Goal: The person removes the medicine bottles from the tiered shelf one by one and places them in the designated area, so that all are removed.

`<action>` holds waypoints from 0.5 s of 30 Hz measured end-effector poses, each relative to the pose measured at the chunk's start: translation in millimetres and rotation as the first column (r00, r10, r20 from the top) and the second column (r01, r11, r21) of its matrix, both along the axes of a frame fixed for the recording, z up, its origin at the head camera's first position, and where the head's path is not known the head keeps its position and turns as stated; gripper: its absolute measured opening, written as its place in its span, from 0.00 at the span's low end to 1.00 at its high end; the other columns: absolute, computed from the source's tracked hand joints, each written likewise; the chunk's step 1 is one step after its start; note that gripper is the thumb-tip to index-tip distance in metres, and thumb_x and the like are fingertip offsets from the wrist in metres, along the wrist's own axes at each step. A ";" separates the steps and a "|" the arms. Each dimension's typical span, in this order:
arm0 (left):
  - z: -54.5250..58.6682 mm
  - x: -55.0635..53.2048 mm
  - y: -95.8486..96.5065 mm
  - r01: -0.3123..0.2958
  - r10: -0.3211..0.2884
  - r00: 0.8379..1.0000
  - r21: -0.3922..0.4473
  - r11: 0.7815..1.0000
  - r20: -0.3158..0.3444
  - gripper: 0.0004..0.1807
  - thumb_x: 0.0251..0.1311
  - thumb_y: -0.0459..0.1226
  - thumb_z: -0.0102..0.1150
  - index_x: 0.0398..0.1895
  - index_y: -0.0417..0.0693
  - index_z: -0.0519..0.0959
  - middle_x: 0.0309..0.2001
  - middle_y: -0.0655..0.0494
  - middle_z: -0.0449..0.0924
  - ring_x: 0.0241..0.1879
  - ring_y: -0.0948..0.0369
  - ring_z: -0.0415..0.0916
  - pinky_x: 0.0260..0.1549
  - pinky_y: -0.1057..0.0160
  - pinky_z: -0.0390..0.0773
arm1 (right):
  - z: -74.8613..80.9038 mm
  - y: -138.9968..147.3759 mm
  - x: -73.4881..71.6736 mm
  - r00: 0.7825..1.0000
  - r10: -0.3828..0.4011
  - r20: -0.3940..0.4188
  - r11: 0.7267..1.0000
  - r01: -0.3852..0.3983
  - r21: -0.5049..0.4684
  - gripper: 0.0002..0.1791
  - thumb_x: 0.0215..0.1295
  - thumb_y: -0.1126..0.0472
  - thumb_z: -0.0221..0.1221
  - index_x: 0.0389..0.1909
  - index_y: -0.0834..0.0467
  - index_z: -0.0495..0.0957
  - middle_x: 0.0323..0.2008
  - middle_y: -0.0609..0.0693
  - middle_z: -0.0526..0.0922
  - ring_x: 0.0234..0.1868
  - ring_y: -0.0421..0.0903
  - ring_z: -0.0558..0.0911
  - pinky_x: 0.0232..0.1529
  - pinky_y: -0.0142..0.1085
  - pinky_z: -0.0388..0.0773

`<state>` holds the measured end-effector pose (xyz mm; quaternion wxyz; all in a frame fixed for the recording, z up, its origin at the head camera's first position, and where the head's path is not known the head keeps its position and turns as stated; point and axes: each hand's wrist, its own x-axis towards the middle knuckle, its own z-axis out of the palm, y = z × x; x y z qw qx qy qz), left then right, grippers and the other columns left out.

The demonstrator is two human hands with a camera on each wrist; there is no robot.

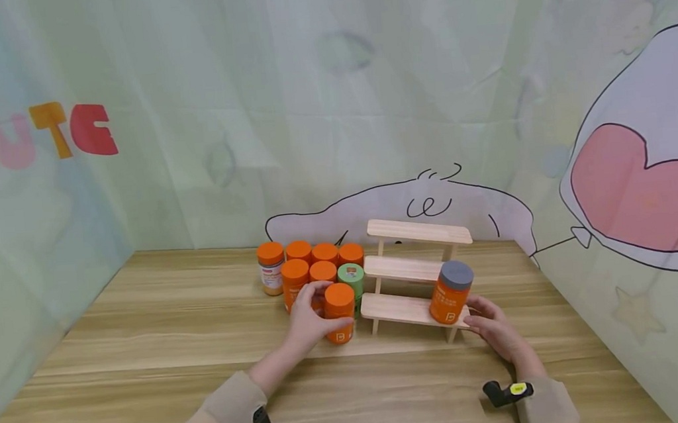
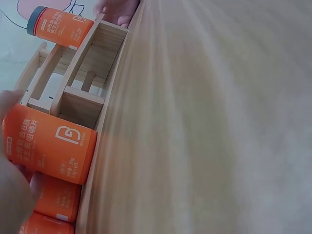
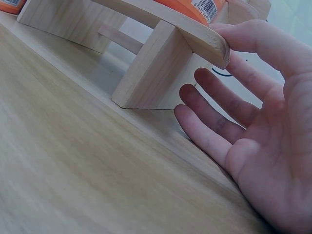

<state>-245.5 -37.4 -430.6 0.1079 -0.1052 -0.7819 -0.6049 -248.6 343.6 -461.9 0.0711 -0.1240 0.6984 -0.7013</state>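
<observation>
My left hand (image 1: 307, 323) grips an orange supplement jar (image 1: 341, 331) from its left side, fingers behind and thumb across the front. The jar is upright in front of the other jars; whether its base touches the table cannot be told. A three-step wooden display rack (image 1: 403, 306) stands just to the right. On the right end of its lowest step sits an orange jar with a grey lid (image 1: 450, 294). There my right hand (image 1: 501, 335) pinches the step's end between thumb and index finger, while the other fingers (image 3: 209, 126) spread loosely beside the leg.
Several orange-lidded jars (image 1: 295, 276) crowd together left of the rack. Among them stand a green jar (image 1: 351, 277) and a clear-sided jar (image 1: 272, 273). Behind the wooden table (image 1: 177, 357) hangs a printed curtain (image 1: 220, 148).
</observation>
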 end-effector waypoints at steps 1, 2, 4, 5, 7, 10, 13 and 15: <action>-0.4 0.2 0.0 0.000 0.000 1.000 0.005 1.000 -0.005 0.35 0.43 0.35 0.78 0.56 0.42 0.72 0.52 0.47 0.73 0.51 0.54 0.71 0.47 0.61 0.78 | 0.0 0.0 0.0 1.000 0.002 -0.003 1.000 -0.002 -0.001 0.22 0.68 0.70 0.49 0.46 0.37 0.76 0.48 0.33 0.76 0.49 0.34 0.74 0.49 0.27 0.76; -0.6 0.4 -0.2 -0.001 0.001 1.000 0.010 1.000 -0.013 0.34 0.44 0.35 0.77 0.56 0.42 0.73 0.51 0.47 0.73 0.50 0.54 0.71 0.46 0.62 0.77 | 0.0 0.1 0.0 1.000 0.004 -0.006 1.000 -0.004 -0.001 0.22 0.68 0.70 0.49 0.46 0.37 0.76 0.48 0.33 0.76 0.49 0.34 0.74 0.49 0.27 0.76; -0.3 1.5 -0.8 -0.001 0.002 0.999 0.032 0.999 -0.036 0.31 0.48 0.35 0.75 0.56 0.41 0.73 0.51 0.46 0.74 0.49 0.54 0.71 0.44 0.62 0.76 | 0.1 0.2 0.1 1.000 0.009 -0.008 1.000 -0.009 -0.001 0.22 0.68 0.70 0.49 0.46 0.37 0.76 0.48 0.32 0.76 0.49 0.34 0.74 0.49 0.27 0.76; 0.0 2.4 -1.0 0.000 0.002 0.999 0.047 0.999 -0.046 0.29 0.50 0.35 0.72 0.56 0.40 0.73 0.51 0.45 0.74 0.48 0.54 0.70 0.43 0.62 0.75 | 0.2 0.2 0.1 1.000 0.010 -0.009 1.000 -0.010 -0.002 0.22 0.68 0.70 0.49 0.46 0.37 0.76 0.48 0.33 0.76 0.49 0.34 0.74 0.49 0.27 0.76; 0.9 3.8 -1.8 0.001 0.003 0.998 0.075 0.997 -0.057 0.24 0.57 0.35 0.66 0.56 0.38 0.72 0.51 0.43 0.73 0.48 0.54 0.70 0.43 0.65 0.74 | 0.4 0.1 0.1 1.000 0.008 -0.007 1.000 -0.008 -0.002 0.22 0.68 0.70 0.49 0.46 0.37 0.76 0.48 0.32 0.76 0.49 0.34 0.73 0.49 0.27 0.76; 2.8 5.0 -2.9 -0.013 0.018 0.999 0.110 0.994 -0.048 0.20 0.66 0.38 0.55 0.57 0.37 0.71 0.51 0.42 0.72 0.49 0.55 0.68 0.45 0.67 0.72 | 0.5 -0.1 0.1 1.000 0.006 -0.002 1.000 -0.006 -0.001 0.22 0.68 0.70 0.49 0.46 0.37 0.76 0.48 0.32 0.76 0.49 0.34 0.73 0.49 0.27 0.76; 4.8 5.1 -3.0 -0.038 0.041 0.999 0.125 0.991 -0.022 0.21 0.70 0.42 0.48 0.58 0.37 0.70 0.51 0.43 0.71 0.49 0.57 0.67 0.48 0.69 0.70 | 0.4 -0.3 0.1 1.000 0.007 -0.007 1.000 -0.007 -0.005 0.22 0.68 0.71 0.49 0.46 0.37 0.76 0.48 0.32 0.76 0.49 0.34 0.73 0.49 0.27 0.76; 5.4 4.0 -2.6 -0.067 0.069 0.998 0.141 0.988 -0.011 0.20 0.71 0.42 0.46 0.57 0.36 0.71 0.51 0.43 0.71 0.49 0.58 0.67 0.49 0.69 0.70 | 0.1 -0.4 0.1 1.000 0.013 -0.010 1.000 -0.013 -0.008 0.22 0.68 0.71 0.49 0.46 0.37 0.76 0.48 0.33 0.76 0.49 0.34 0.73 0.49 0.27 0.76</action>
